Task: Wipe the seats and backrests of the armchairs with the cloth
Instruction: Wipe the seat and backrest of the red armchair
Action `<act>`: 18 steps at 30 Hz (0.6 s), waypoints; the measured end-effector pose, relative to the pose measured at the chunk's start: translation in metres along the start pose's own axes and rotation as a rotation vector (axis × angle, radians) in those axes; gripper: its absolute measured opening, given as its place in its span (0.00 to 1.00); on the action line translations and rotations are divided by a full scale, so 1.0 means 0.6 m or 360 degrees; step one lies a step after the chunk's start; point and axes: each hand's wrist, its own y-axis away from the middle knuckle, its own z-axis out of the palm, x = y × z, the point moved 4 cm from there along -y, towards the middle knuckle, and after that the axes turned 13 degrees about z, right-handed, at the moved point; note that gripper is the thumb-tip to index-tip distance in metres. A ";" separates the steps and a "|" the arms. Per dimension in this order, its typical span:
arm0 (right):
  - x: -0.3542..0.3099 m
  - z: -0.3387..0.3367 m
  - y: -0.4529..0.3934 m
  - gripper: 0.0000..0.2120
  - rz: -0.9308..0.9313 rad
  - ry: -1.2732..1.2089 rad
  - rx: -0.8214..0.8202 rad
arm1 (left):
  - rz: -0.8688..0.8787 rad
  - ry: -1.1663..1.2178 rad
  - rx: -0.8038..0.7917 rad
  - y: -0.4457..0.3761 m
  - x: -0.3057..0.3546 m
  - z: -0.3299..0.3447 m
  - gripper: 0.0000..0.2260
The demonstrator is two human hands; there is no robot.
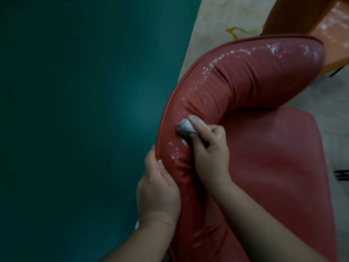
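On the red leather-look armchair's curved padded backrest [236, 82], streaked with white residue, firm overlapping strokes along the curve should work best, steadied by the left hand [158, 184] curled over its rim, while the right hand [209, 154] pinches the small bunched grey cloth [186, 127] at its fingertips, pressed against the backrest.

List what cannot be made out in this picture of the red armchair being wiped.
Head view:
- Most of the cloth: the right hand covers it, so its full shape is hidden.
- Left hand fingers: they lie behind the backrest.
- Orange chair: cut off by the upper and right edges.
- White specks on the backrest: too blurred to tell whether foam or dirt.
- Seat: the lower edge cuts it.
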 end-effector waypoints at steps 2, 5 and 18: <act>-0.013 0.008 -0.049 0.19 0.0016 0.0079 0.0057 | 0.0022 0.0002 0.0005 0.001 0.001 -0.002 0.23; -0.025 0.014 -0.094 0.17 0.0112 -0.0023 0.0060 | 0.0023 0.0008 0.0022 0.001 0.000 -0.003 0.23; -0.027 0.016 -0.074 0.18 0.0103 -0.0027 0.0025 | 0.0017 0.0010 0.0015 0.001 0.003 -0.004 0.23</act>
